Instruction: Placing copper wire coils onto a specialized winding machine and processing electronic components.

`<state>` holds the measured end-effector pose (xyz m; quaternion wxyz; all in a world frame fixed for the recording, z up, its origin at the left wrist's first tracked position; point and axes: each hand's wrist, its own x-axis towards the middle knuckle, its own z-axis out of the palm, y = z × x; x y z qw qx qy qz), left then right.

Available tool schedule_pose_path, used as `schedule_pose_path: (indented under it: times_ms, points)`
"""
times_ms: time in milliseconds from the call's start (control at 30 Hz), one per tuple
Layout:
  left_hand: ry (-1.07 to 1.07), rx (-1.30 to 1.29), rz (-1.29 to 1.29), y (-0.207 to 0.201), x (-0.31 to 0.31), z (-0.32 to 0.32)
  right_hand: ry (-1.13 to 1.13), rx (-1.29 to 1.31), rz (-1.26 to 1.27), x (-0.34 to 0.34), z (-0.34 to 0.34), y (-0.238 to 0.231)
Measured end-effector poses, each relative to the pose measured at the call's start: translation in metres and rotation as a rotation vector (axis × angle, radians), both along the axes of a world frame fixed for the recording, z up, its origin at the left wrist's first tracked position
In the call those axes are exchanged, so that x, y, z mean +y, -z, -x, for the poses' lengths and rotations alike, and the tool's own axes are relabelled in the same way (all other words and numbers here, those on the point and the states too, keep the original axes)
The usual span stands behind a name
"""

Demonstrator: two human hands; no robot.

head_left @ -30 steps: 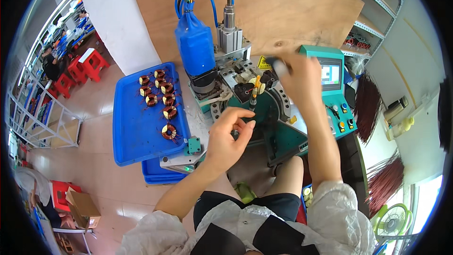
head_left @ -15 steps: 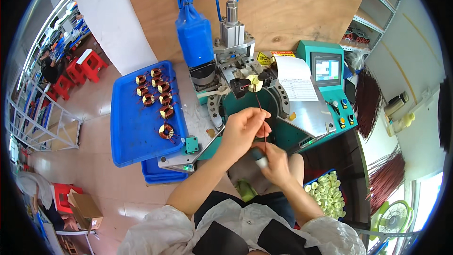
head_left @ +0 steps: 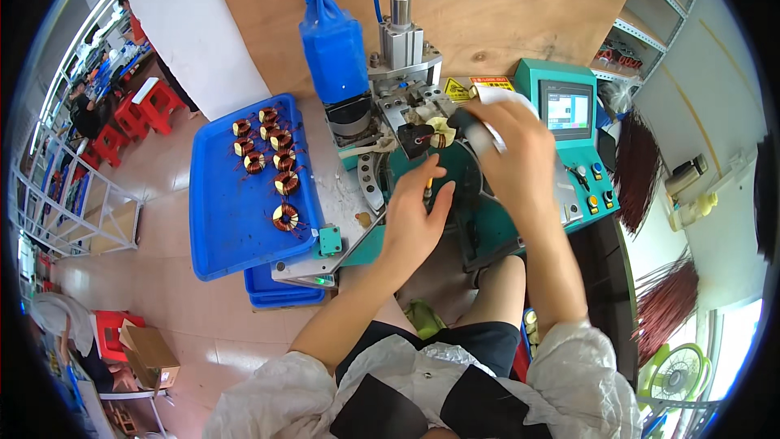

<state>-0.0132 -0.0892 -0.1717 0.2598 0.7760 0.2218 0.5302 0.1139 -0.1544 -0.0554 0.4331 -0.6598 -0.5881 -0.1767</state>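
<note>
A pale yellow ring core point(head_left: 441, 132) is held at the middle of the winding machine point(head_left: 422, 102). My left hand point(head_left: 410, 223) is just below it, index finger and thumb apart. A small orange-yellow piece shows between them; I cannot tell whether the hand touches it. My right hand point(head_left: 520, 154) is raised to the right of the core. It is closed around a dark-handled tool point(head_left: 479, 128) with a whitish band, smeared by motion, its tip not distinguishable. The dark red wire seen earlier cannot be made out now.
To the left, a blue tray point(head_left: 231, 240) carries several copper-wound ring coils point(head_left: 286, 217). At right stands a teal control box point(head_left: 561, 73) with screen and buttons. Bundles of dark red wire point(head_left: 638, 167) hang beyond it. A blue motor cover point(head_left: 333, 57) rises behind.
My right hand has gone up from near my lap to beside the core, carrying the tool. My left hand has shifted slightly left and its fingers have spread from a pinch on the wire.
</note>
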Motion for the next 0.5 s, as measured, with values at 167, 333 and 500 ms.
schedule_pose_path:
  times_ms: [167,333,500]
  points:
    - [0.537,0.071,0.762,-0.021,0.001,0.002,-0.171,0.426,0.193,-0.060,0.040,0.127]
    - [0.578,-0.015,0.774,-0.058,-0.012,0.030,-0.253,0.109,0.123,-0.061,0.042,0.061]
    - [0.457,0.000,0.556,-0.050,-0.014,0.029,0.097,0.038,0.053,0.040,-0.024,-0.030]
